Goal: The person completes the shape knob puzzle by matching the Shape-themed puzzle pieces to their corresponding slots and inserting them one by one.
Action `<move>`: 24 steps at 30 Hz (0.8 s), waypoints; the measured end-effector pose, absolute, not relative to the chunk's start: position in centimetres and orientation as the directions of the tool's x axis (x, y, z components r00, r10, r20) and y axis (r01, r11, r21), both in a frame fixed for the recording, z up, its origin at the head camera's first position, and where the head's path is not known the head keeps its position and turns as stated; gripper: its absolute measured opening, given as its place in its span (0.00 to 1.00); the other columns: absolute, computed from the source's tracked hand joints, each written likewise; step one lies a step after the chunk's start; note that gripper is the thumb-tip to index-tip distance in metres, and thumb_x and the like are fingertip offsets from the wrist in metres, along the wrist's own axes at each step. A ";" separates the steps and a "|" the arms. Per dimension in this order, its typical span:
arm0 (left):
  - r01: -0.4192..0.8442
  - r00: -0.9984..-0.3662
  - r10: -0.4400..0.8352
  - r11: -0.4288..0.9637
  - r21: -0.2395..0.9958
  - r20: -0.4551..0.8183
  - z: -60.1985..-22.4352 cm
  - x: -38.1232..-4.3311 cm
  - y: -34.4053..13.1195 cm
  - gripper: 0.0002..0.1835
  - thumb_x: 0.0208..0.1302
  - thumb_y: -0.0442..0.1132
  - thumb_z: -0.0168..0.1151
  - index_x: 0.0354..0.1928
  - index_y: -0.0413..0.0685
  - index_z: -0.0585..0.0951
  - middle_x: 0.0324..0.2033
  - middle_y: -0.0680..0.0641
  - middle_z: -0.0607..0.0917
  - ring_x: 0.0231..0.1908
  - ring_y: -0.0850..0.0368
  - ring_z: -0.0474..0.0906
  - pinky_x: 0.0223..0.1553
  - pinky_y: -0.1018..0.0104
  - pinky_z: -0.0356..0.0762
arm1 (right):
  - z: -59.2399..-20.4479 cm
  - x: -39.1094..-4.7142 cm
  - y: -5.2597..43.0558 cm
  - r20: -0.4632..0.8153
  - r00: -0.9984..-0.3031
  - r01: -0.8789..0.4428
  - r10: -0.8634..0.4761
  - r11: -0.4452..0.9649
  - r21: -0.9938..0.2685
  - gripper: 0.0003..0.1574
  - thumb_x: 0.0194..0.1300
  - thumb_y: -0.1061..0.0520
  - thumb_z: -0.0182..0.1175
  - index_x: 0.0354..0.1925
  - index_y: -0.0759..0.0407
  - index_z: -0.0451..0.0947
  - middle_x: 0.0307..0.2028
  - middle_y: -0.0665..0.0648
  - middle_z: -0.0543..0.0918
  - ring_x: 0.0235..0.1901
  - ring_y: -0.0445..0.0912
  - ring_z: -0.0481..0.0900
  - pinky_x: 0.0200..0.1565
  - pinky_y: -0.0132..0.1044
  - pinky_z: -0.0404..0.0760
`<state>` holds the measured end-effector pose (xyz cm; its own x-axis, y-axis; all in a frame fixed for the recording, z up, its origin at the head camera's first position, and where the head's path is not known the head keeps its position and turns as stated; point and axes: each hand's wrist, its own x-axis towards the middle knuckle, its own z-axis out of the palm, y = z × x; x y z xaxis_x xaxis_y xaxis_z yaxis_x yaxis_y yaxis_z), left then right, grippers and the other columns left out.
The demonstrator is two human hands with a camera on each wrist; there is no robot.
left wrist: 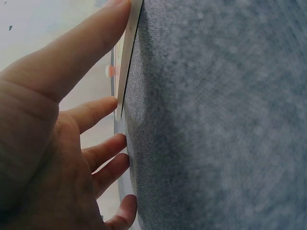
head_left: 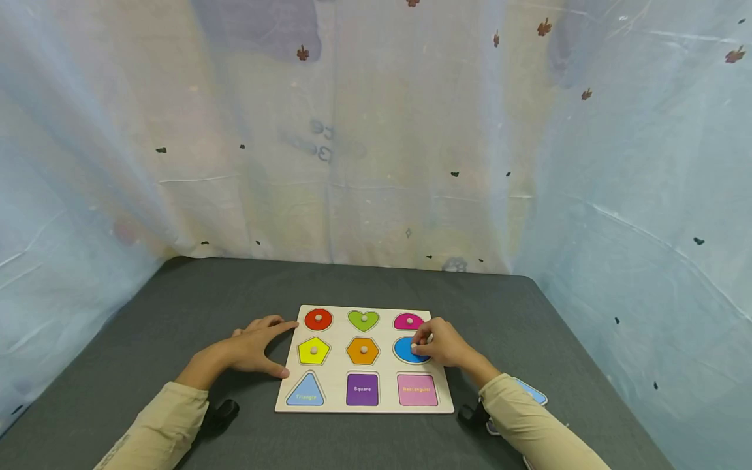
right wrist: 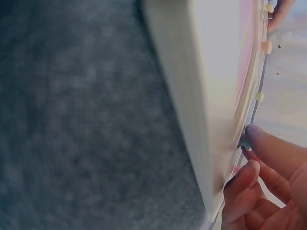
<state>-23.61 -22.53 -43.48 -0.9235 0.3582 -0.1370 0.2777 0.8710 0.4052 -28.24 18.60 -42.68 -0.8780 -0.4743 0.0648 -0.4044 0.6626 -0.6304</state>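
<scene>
A pale wooden shape puzzle board [head_left: 335, 385] lies on the table. My left hand [head_left: 252, 346] has its fingers spread, with thumb and index fingertip at the board's left edge, as the left wrist view also shows. With thumb and index finger, my right hand [head_left: 449, 346] pinches the knob of a blue oval piece [head_left: 403, 351], which lies at its slot on the right. Knobbed pieces fill the upper slots: red circle [head_left: 313, 321], green heart [head_left: 356, 318], magenta semicircle [head_left: 405, 322], yellow pentagon [head_left: 309, 357], orange hexagon [head_left: 355, 356]. Triangle [head_left: 305, 390], Square [head_left: 361, 399] and Rectangular [head_left: 418, 399] slots show printed labels.
A light blue piece [head_left: 531, 391] and other pieces lie partly hidden beneath the right sleeve [head_left: 529, 418]. Dark grey cloth covers the table [head_left: 247, 287]. Patterned curtains [head_left: 376, 130] hang behind and along both sides.
</scene>
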 end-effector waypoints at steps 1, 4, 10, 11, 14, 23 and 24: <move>0.276 -0.924 0.357 0.871 0.405 -0.138 -43.5 -23.6 -22.5 0.57 0.47 0.65 0.77 0.77 0.55 0.63 0.72 0.36 0.64 0.68 0.33 0.61 0.53 0.30 0.62 | -42.7 -28.2 18.6 0.062 -0.880 -0.401 -0.471 0.666 -0.629 0.03 0.62 0.65 0.70 0.31 0.65 0.86 0.25 0.54 0.79 0.24 0.41 0.72 0.24 0.30 0.73; 0.274 -0.924 0.357 0.871 0.409 -0.141 -43.4 -23.6 -22.5 0.57 0.47 0.65 0.77 0.77 0.54 0.63 0.71 0.35 0.64 0.68 0.33 0.61 0.53 0.29 0.62 | -42.6 -28.3 18.6 0.054 -0.883 -0.393 -0.465 0.672 -0.627 0.04 0.61 0.64 0.70 0.31 0.65 0.86 0.25 0.53 0.79 0.25 0.42 0.72 0.24 0.31 0.73; 0.275 -0.924 0.358 0.868 0.413 -0.138 -43.3 -23.6 -22.3 0.56 0.47 0.64 0.77 0.77 0.54 0.63 0.71 0.35 0.64 0.68 0.33 0.61 0.53 0.30 0.62 | -42.3 -28.3 19.1 0.083 -0.867 -0.434 -0.492 0.661 -0.612 0.07 0.61 0.59 0.72 0.32 0.65 0.86 0.26 0.54 0.83 0.26 0.42 0.73 0.25 0.31 0.73; 0.276 -0.924 0.358 0.869 0.412 -0.136 -43.3 -23.6 -22.3 0.56 0.47 0.65 0.77 0.77 0.54 0.63 0.71 0.35 0.64 0.68 0.33 0.62 0.53 0.30 0.62 | -42.2 -28.2 19.2 0.088 -0.862 -0.444 -0.499 0.659 -0.607 0.08 0.61 0.59 0.71 0.32 0.64 0.86 0.27 0.55 0.83 0.26 0.42 0.73 0.25 0.31 0.72; 0.281 -0.924 0.359 0.871 0.404 -0.132 -43.3 -23.5 -22.3 0.56 0.47 0.65 0.77 0.76 0.54 0.64 0.71 0.35 0.65 0.68 0.33 0.62 0.53 0.31 0.63 | -41.8 -28.1 19.5 0.087 -0.850 -0.462 -0.519 0.656 -0.596 0.10 0.62 0.56 0.70 0.33 0.64 0.86 0.27 0.55 0.84 0.25 0.42 0.73 0.25 0.30 0.73; 0.277 -0.924 0.357 0.874 0.399 -0.139 -43.1 -23.4 -22.4 0.56 0.47 0.64 0.77 0.77 0.53 0.63 0.71 0.35 0.65 0.67 0.33 0.62 0.52 0.31 0.63 | -41.2 -27.3 20.9 0.086 -0.844 -0.466 -0.529 0.646 -0.604 0.12 0.63 0.54 0.70 0.35 0.63 0.87 0.29 0.56 0.85 0.26 0.43 0.74 0.27 0.30 0.74; 0.277 -0.924 0.357 0.874 0.398 -0.140 -43.1 -23.4 -22.4 0.56 0.48 0.65 0.77 0.77 0.53 0.63 0.71 0.35 0.65 0.68 0.33 0.62 0.52 0.32 0.63 | -41.2 -27.2 21.1 0.085 -0.843 -0.467 -0.531 0.645 -0.605 0.12 0.64 0.54 0.70 0.36 0.64 0.87 0.30 0.56 0.85 0.25 0.42 0.74 0.27 0.30 0.74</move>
<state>-23.41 -22.37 -43.13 -0.9236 0.3566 -0.1405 0.2771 0.8744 0.3983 -27.22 21.09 -41.20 -0.8433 -0.5306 0.0849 -0.4667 0.6451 -0.6050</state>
